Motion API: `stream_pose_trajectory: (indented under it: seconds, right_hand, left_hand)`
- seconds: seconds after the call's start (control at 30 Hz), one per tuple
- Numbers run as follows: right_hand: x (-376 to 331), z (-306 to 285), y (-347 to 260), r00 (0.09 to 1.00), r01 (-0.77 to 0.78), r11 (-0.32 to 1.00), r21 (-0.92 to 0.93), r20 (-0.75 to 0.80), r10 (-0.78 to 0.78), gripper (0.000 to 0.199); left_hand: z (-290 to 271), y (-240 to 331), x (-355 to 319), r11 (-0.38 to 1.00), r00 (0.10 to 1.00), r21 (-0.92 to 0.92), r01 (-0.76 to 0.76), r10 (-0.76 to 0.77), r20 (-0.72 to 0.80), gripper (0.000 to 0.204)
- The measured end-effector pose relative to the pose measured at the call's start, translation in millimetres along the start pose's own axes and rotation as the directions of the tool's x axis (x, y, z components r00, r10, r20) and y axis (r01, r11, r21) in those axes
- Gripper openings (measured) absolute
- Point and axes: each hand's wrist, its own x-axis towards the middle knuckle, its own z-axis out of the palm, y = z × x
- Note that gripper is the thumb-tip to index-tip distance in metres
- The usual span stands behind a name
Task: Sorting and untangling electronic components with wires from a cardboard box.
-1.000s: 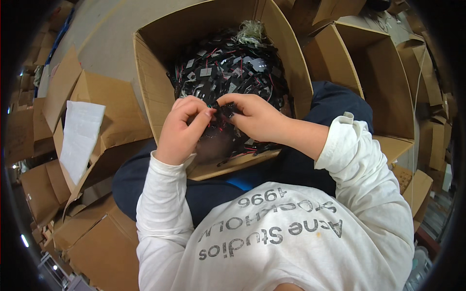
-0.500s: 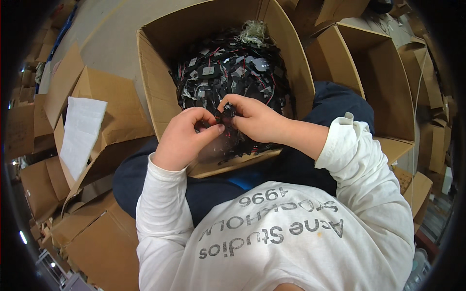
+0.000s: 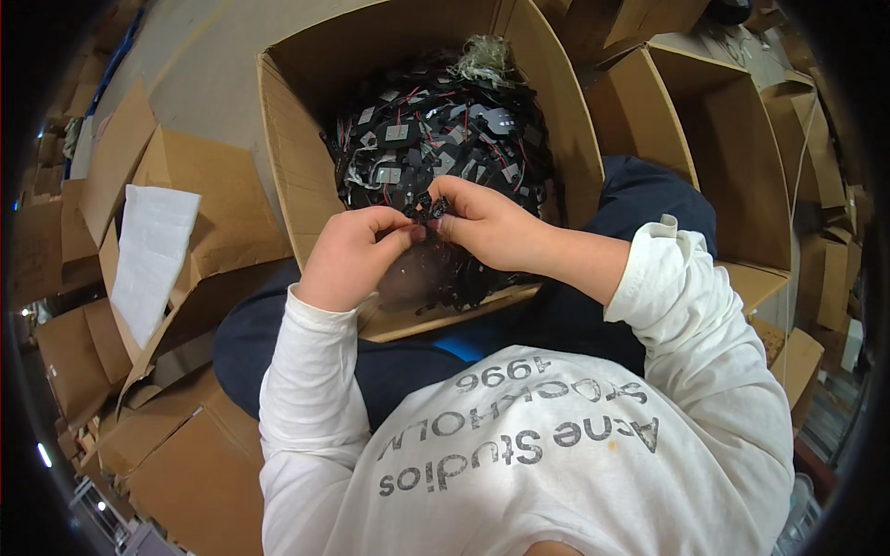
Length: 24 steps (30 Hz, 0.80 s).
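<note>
Both hands meet over the near side of a large cardboard box (image 3: 278, 139) between my legs. My left hand (image 3: 357, 252) pinches thumb and forefinger at small black parts (image 3: 426, 208) that look like connectors. My right hand (image 3: 487, 227) is closed round the same parts from the other side. Dark wires seem to hang below my fingers, but their exact kind is too small to tell. Beneath and beyond lies a heap of black electronic parts (image 3: 445, 130) with red wires and silvery patches. A tangle of pale fibres (image 3: 485, 61) rests at its far edge.
An open carton (image 3: 213, 199) stands on the left, with a white foam sheet (image 3: 153, 259) leaning on it. To the right is another open box (image 3: 723, 139). Flattened cardboard (image 3: 195, 463) lies at the lower left. My dark-trousered legs flank the middle box.
My left thumb and forefinger have closed together and moved slightly up toward the right hand. The black parts between the hands show more spread out. The right hand has barely moved.
</note>
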Motion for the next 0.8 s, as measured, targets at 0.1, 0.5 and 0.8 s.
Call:
stream_pose_trajectory:
  seconds: [0.1,0.5,0.8]
  right_hand:
    - [0.2,5.0,0.0,0.999,-0.002,1.000,0.015,0.032,0.002,0.011]
    - [-5.3,10.1,-9.7,1.000,0.025,0.929,-0.369,-0.006,-0.030,0.016]
    - [3.1,1.9,-20.7,1.000,0.022,0.931,-0.364,0.015,-0.018,0.018]
  left_hand:
    - [-1.9,-3.3,-2.6,0.994,0.992,0.003,0.108,-0.108,0.070,0.019]
    - [14.8,7.1,-13.4,0.994,0.991,-0.022,0.103,-0.104,-0.088,0.027]
    - [24.9,17.4,-18.1,0.923,0.921,0.384,-0.004,0.153,-0.358,0.017]
